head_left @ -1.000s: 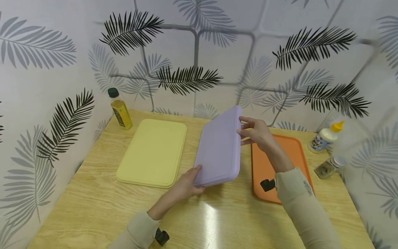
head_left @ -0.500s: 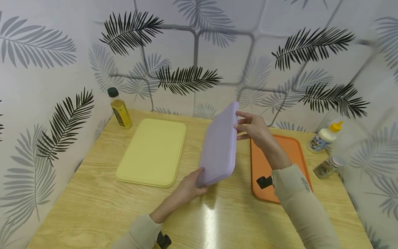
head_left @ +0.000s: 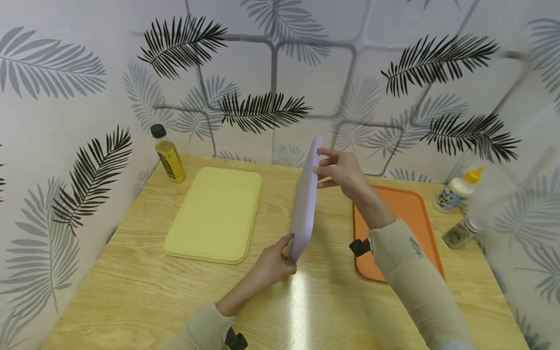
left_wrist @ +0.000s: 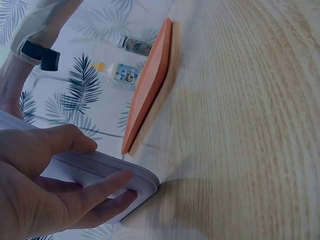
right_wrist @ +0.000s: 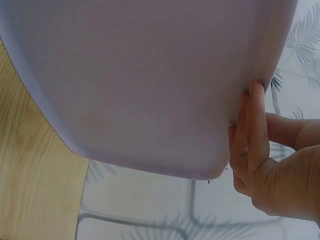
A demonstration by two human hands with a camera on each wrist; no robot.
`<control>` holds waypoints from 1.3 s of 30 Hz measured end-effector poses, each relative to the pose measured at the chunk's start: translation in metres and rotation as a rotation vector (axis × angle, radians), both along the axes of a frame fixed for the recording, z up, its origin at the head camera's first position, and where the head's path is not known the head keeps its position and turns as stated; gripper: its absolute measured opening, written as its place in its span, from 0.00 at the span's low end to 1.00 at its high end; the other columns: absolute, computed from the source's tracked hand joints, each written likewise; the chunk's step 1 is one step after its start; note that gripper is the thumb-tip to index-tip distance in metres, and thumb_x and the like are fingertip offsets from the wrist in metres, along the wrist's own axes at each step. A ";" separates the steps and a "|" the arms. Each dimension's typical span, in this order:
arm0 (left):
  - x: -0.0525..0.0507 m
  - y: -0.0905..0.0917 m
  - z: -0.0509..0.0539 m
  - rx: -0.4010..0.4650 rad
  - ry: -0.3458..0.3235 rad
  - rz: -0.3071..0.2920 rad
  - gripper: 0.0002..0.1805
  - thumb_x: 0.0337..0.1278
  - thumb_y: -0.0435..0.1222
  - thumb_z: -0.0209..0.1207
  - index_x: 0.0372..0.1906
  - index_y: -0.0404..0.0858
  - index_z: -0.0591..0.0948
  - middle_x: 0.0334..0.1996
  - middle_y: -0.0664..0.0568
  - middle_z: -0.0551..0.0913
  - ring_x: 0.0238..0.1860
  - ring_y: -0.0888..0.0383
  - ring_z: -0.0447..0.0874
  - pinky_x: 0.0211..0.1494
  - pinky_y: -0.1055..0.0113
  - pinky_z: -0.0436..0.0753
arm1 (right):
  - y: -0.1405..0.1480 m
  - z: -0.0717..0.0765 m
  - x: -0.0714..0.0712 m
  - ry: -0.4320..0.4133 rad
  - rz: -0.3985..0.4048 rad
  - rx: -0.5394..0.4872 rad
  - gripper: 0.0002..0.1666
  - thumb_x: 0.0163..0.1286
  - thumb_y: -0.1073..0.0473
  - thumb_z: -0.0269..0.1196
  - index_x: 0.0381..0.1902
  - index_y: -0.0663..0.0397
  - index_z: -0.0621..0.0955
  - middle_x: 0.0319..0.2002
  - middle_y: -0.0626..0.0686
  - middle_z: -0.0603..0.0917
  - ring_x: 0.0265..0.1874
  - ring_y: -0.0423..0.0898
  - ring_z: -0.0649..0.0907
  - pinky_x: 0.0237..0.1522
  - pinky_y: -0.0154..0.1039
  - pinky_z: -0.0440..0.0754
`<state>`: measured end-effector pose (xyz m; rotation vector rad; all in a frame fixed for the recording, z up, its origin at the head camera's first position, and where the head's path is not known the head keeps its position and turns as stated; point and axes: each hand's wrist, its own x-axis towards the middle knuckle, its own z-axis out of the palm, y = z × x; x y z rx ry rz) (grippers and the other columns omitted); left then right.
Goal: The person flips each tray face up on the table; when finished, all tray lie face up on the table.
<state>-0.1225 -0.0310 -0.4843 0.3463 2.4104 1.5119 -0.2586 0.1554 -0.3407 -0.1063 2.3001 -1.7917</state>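
A lilac tray [head_left: 306, 204] stands nearly on its edge above the middle of the table, seen almost side-on in the head view. My left hand [head_left: 270, 262] grips its near lower end, thumb and fingers on either side of the rim. At the far upper rim my right hand [head_left: 343, 172] pinches the edge. In the left wrist view the fingers of the left hand [left_wrist: 65, 180] curl round the tray's corner [left_wrist: 145, 182]. The right wrist view shows the tray's broad face [right_wrist: 140, 90], with fingers of the right hand [right_wrist: 280, 170] laid against it.
A yellow tray [head_left: 214, 214] lies on the wooden table [head_left: 144, 296] to the left, an orange tray [head_left: 407, 214] to the right. An oil bottle [head_left: 170, 158] stands back left. A yellow-capped white bottle [head_left: 452, 194] and a glass jar [head_left: 461, 233] stand at the right.
The lilac tray has turned from showing its broad face to nearly edge-on, its upper side moving left. My right hand has moved left with it; my left hand has shifted slightly right.
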 end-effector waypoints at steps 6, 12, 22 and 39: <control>0.003 0.003 0.002 0.083 0.054 0.054 0.43 0.45 0.24 0.59 0.72 0.32 0.60 0.63 0.33 0.70 0.46 0.45 0.82 0.34 0.67 0.83 | -0.013 0.001 -0.005 -0.009 -0.015 -0.018 0.36 0.64 0.72 0.62 0.69 0.61 0.67 0.42 0.57 0.72 0.27 0.46 0.82 0.31 0.42 0.86; 0.007 0.006 0.005 0.145 0.172 0.126 0.39 0.46 0.23 0.59 0.69 0.31 0.64 0.58 0.34 0.75 0.47 0.43 0.82 0.32 0.71 0.83 | -0.021 0.001 -0.007 -0.004 -0.039 -0.046 0.36 0.64 0.73 0.62 0.70 0.61 0.66 0.41 0.56 0.71 0.25 0.46 0.82 0.31 0.42 0.86; 0.009 0.005 0.033 0.195 0.332 0.164 0.45 0.52 0.22 0.63 0.75 0.40 0.56 0.60 0.37 0.75 0.51 0.42 0.81 0.44 0.60 0.85 | -0.032 0.001 -0.010 0.017 -0.024 -0.018 0.36 0.63 0.75 0.62 0.68 0.65 0.67 0.41 0.57 0.71 0.23 0.44 0.82 0.27 0.40 0.86; 0.014 0.006 0.060 0.225 0.337 0.238 0.43 0.53 0.25 0.60 0.74 0.51 0.62 0.57 0.38 0.78 0.52 0.44 0.80 0.43 0.59 0.85 | -0.039 -0.002 -0.011 0.039 0.010 0.010 0.35 0.62 0.75 0.61 0.68 0.67 0.67 0.41 0.59 0.73 0.21 0.44 0.82 0.28 0.39 0.86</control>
